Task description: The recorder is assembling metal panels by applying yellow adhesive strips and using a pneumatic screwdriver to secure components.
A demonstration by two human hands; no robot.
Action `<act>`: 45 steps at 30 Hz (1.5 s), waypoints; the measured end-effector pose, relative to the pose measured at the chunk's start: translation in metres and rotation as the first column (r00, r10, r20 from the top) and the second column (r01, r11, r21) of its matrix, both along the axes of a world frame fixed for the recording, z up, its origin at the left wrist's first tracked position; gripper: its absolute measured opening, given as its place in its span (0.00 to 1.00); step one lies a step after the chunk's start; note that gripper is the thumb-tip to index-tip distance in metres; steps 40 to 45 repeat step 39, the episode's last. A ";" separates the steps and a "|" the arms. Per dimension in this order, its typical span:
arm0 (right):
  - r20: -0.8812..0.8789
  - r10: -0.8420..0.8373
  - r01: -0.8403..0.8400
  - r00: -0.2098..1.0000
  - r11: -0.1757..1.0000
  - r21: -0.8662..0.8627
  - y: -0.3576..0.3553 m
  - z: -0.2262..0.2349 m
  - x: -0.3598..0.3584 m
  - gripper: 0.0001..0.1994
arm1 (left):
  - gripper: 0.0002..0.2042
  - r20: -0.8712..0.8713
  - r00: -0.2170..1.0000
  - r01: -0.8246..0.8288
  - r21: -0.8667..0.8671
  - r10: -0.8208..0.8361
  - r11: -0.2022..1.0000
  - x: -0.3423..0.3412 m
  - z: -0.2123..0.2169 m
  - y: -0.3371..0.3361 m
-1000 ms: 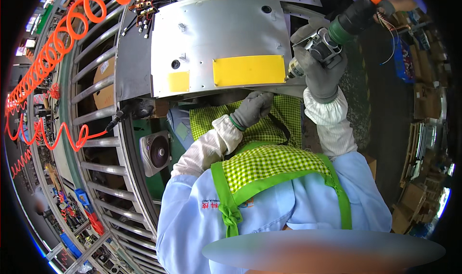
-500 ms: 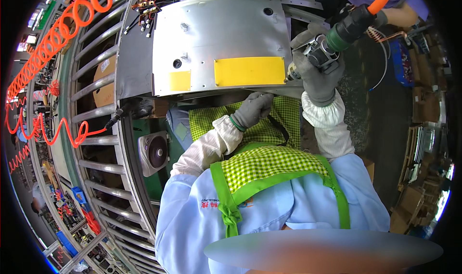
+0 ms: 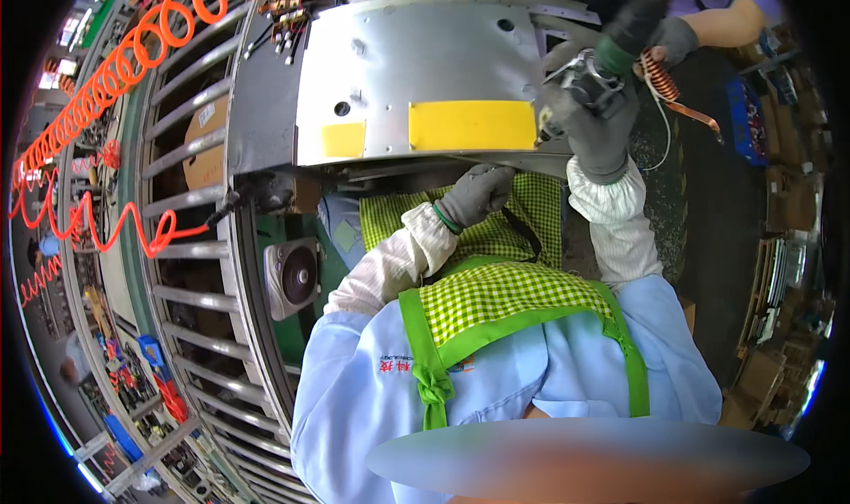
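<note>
Starting at the far left, an orange coiled hose (image 3: pixel 106 70) loops above a rack of grey rollers (image 3: pixel 190 238), and a small fan (image 3: pixel 292 278) sits just below the panel's left end. Centre stage is the panel (image 3: pixel 425 70), a curved grey sheet of metal with a few holes and two yellow labels, one small (image 3: pixel 343 139), one wide (image 3: pixel 472 125). Its long axis runs left to right, bowed by the lens.

The left hand (image 3: pixel 478 194), in a grey glove, reaches up under the panel's lower edge; its fingers are tucked against that edge, though whether they are pinching it cannot be told. On to the right: the right hand (image 3: pixel 598 132), also gloved, has its fingers wrapped tight round a driver (image 3: pixel 611 57) at the panel's right end. That tool is dark green with an orange tail, its long axis slanting from upper right down to lower left, nose aimed at the panel's right edge. Beyond it another person's gloved hand (image 3: pixel 677 39) rests by a copper coil (image 3: pixel 660 74).

Against half a second ago, the driver has barely shifted and both hands sit where they were.
</note>
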State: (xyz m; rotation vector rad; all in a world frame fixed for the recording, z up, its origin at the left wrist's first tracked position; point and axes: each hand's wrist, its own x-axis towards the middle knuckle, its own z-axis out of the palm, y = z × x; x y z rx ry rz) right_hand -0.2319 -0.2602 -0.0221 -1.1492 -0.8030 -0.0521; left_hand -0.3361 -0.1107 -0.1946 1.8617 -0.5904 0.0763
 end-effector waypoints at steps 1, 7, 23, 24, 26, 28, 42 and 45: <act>0.001 -0.067 0.067 0.998 0.997 -0.029 0.003 0.007 0.001 0.23 | 0.02 -0.072 0.997 0.042 0.011 -0.042 0.999 0.001 0.001 0.001; 0.337 -0.138 0.258 0.931 0.903 -0.343 0.035 0.061 0.026 0.26 | 0.05 -0.498 0.852 -0.003 -0.312 -0.161 0.950 -0.007 0.012 0.001; 0.525 0.518 0.552 0.676 0.116 -0.826 0.199 -0.054 0.080 0.22 | 0.14 -0.838 0.496 -0.702 -0.541 -0.228 0.463 -0.094 -0.061 0.061; 0.558 0.499 0.592 0.663 0.107 -0.799 0.200 -0.052 0.082 0.19 | 0.13 -0.813 0.510 -0.695 -0.582 -0.281 0.423 -0.097 -0.058 0.062; 0.554 0.407 0.576 0.726 0.078 -0.813 0.194 -0.046 0.082 0.16 | 0.14 -0.817 0.486 -0.706 -0.576 -0.309 0.411 -0.098 -0.054 0.059; 0.612 0.413 0.656 0.674 0.046 -0.754 0.185 -0.032 0.071 0.15 | 0.14 -0.793 0.423 -0.779 -0.566 -0.439 0.271 -0.097 -0.052 0.054; 0.805 0.419 0.813 0.421 0.220 -0.540 0.107 0.095 -0.147 0.17 | 0.16 -0.804 0.399 -0.596 -0.593 -0.441 0.542 -0.048 0.013 0.013; 0.805 0.419 0.813 0.421 0.220 -0.540 0.107 0.095 -0.147 0.17 | 0.16 -0.804 0.399 -0.596 -0.593 -0.441 0.542 -0.048 0.013 0.013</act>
